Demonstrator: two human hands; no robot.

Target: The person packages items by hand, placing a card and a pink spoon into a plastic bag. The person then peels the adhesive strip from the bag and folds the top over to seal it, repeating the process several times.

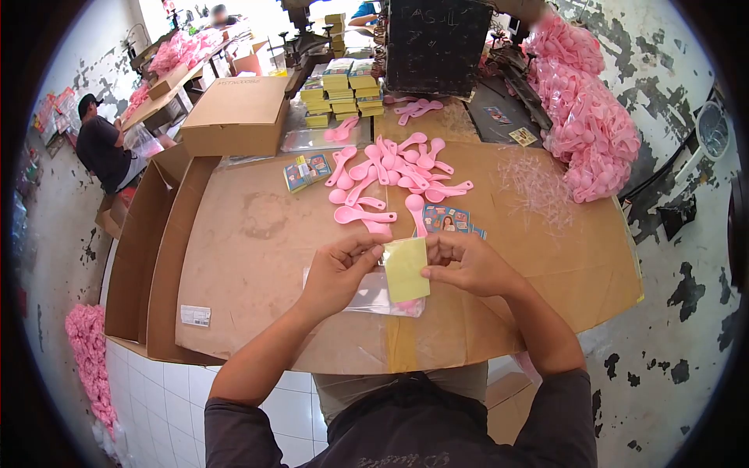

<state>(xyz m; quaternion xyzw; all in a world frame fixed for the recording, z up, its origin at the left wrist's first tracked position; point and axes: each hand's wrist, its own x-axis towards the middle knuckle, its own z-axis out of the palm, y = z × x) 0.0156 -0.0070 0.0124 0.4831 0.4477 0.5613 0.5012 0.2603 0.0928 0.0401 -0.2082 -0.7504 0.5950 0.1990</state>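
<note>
A cardboard-covered bench (234, 273) spreads in front of the person. At its far left sits a closed cardboard box (232, 113), and a long open carton (160, 257) runs down the left edge. Stacks of yellow-edged cards (341, 87) stand at the back, beside a tall black box (429, 51). Large bundles of pink spoons (589, 125) lean along the right wall, with a scatter of clear plastic scraps (537, 183) on the bench near them. Off to the left, a person in a dark cap (107, 148) sits apart.

A loose pile of pink spoons (394, 168) takes up the middle of the bench just beyond the hands, with a small stack of printed cards (307, 172) to its left. More printed cards (451, 220) lie just past the right hand, partly hidden by it.

The yellow card (407, 271) is between the two hands, raised over clear plastic bags (363, 297) that it partly covers. A single pink spoon (415, 209) shows directly beyond its top edge.

The left hand (343, 269) pinches near the card's upper left corner, thumb against fingertips. The right hand (468, 265) grips the card's right edge between thumb and curled fingers.
</note>
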